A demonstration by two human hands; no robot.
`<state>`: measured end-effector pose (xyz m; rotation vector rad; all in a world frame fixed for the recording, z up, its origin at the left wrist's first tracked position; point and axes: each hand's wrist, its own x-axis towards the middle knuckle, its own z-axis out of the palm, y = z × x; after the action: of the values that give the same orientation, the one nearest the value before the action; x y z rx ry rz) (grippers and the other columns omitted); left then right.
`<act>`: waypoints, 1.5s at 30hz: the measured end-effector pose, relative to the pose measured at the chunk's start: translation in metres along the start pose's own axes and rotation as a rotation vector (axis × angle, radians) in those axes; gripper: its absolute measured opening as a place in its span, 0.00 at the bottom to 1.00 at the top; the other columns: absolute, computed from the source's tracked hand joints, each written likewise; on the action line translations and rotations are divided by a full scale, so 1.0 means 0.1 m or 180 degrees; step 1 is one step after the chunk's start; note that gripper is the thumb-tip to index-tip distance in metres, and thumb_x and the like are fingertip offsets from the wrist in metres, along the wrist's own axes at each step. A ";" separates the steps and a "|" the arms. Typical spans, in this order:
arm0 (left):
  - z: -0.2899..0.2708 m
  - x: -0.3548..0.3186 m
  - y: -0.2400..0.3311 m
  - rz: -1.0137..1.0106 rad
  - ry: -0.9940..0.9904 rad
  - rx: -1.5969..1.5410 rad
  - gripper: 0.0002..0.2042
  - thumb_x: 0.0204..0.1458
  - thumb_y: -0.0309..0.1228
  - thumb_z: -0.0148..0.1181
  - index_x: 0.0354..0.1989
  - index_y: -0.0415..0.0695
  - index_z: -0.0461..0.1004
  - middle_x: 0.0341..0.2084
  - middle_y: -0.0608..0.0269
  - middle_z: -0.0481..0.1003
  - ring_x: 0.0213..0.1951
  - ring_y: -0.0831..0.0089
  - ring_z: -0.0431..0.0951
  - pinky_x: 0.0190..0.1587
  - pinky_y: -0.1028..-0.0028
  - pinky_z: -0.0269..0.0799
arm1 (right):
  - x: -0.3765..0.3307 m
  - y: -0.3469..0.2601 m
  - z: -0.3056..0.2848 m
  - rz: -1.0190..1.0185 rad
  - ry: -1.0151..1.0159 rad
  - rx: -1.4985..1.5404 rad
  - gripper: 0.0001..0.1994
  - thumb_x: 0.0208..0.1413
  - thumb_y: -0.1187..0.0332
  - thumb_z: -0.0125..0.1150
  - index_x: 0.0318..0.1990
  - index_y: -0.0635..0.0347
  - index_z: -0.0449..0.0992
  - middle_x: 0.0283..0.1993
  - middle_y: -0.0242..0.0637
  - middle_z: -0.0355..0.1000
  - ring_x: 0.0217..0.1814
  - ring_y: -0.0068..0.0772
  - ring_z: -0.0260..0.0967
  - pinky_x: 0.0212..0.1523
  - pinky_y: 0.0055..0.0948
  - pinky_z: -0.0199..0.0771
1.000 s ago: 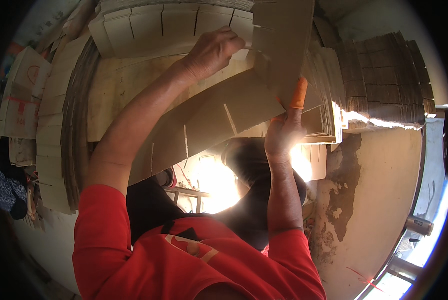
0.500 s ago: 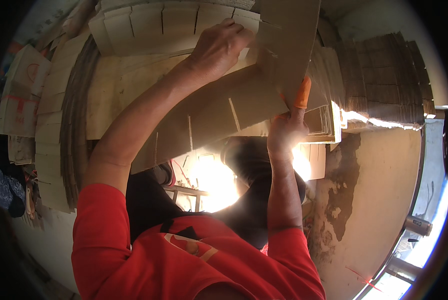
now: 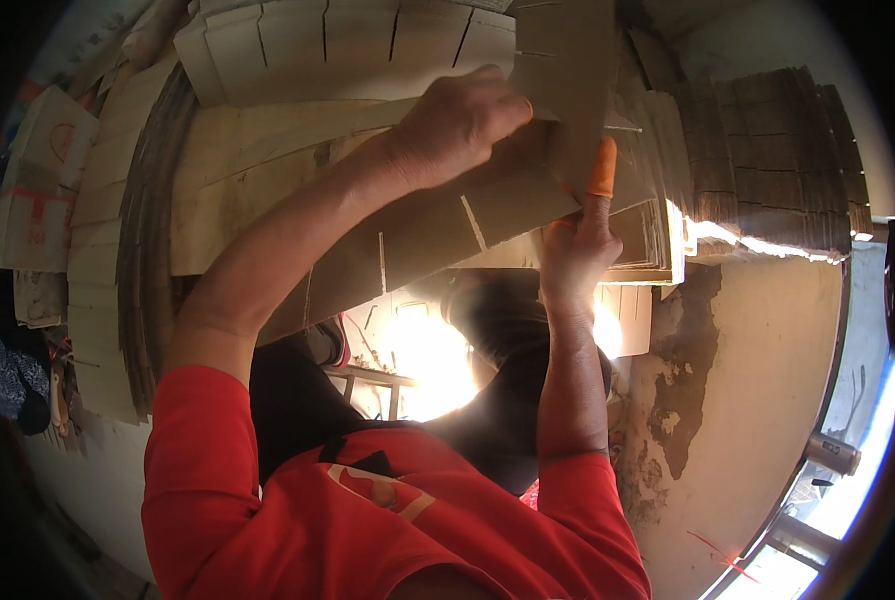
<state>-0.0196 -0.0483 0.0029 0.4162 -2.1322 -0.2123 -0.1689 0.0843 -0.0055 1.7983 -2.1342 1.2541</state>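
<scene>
Two slotted brown cardboard strips meet crosswise in front of me. One long strip [image 3: 423,228] slants from lower left to upper right, with slits along its near edge. Another strip [image 3: 572,75] stands up across its right end and runs away from me. My left hand [image 3: 466,122] is closed at the left edge of the crossing strip; its fingertips are partly hidden. Where the strips meet, my right hand [image 3: 580,245] grips from the near side, an orange finger cover [image 3: 604,168] on one raised finger. Whether the slits interlock there cannot be made out.
Pale slotted cardboard pieces [image 3: 348,50] stand in a row at the back of the wooden board [image 3: 218,190]. Stacked cardboard rises at the left [image 3: 108,240] and far right [image 3: 768,165]. More sheets [image 3: 658,235] lie just past my right hand. Bright light glares below.
My left hand has come down and slightly right along the crossing strip. That strip has shifted left and lower over the long one. The right hand has moved only slightly.
</scene>
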 end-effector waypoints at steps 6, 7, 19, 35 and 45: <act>-0.03 -0.02 0.06 -0.0173 -0.0219 -0.0186 0.07 0.35 0.18 0.56 0.25 0.42 0.70 0.23 0.62 0.70 0.32 0.63 0.72 0.31 0.67 0.71 | 0.01 0.10 0.06 -0.0309 -0.0335 -0.0394 0.38 0.43 0.87 0.49 0.66 0.50 0.56 0.33 0.43 0.75 0.24 0.34 0.71 0.25 0.28 0.71; -0.05 -0.03 0.13 -0.0151 -0.0249 -0.0244 0.08 0.35 0.16 0.56 0.25 0.40 0.70 0.23 0.61 0.71 0.32 0.63 0.72 0.30 0.67 0.71 | 0.01 0.11 0.08 -0.0239 -0.0478 -0.0501 0.38 0.41 0.89 0.47 0.65 0.55 0.57 0.34 0.46 0.73 0.26 0.40 0.73 0.25 0.32 0.73; -0.41 -0.03 0.06 -0.0483 -0.0719 -0.0072 0.05 0.38 0.17 0.56 0.25 0.39 0.70 0.22 0.58 0.71 0.32 0.58 0.73 0.33 0.63 0.70 | 0.05 0.01 0.10 -0.0003 -0.0929 0.0432 0.34 0.49 0.81 0.55 0.65 0.57 0.54 0.41 0.44 0.74 0.32 0.45 0.74 0.30 0.35 0.74; -0.37 -0.10 0.21 -0.0694 -0.1587 -0.0547 0.05 0.40 0.20 0.58 0.27 0.39 0.72 0.23 0.57 0.73 0.33 0.59 0.75 0.34 0.63 0.70 | 0.00 0.08 0.35 0.0192 -0.1294 -0.0091 0.44 0.50 0.80 0.53 0.70 0.39 0.36 0.39 0.42 0.76 0.35 0.39 0.75 0.36 0.31 0.74; -0.48 0.27 -1.17 -0.1185 -0.1209 0.1344 0.22 0.38 0.32 0.70 0.42 0.40 0.71 0.35 0.59 0.74 0.42 0.62 0.71 0.41 0.68 0.69 | 0.03 -0.10 0.17 -0.0278 -0.0504 0.0170 0.38 0.47 0.88 0.47 0.68 0.55 0.48 0.53 0.50 0.70 0.41 0.46 0.75 0.37 0.30 0.77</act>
<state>0.0309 -0.1663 0.0149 1.0968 -2.4584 -0.0488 -0.1538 0.0714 -0.0096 2.0530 -2.0914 1.1973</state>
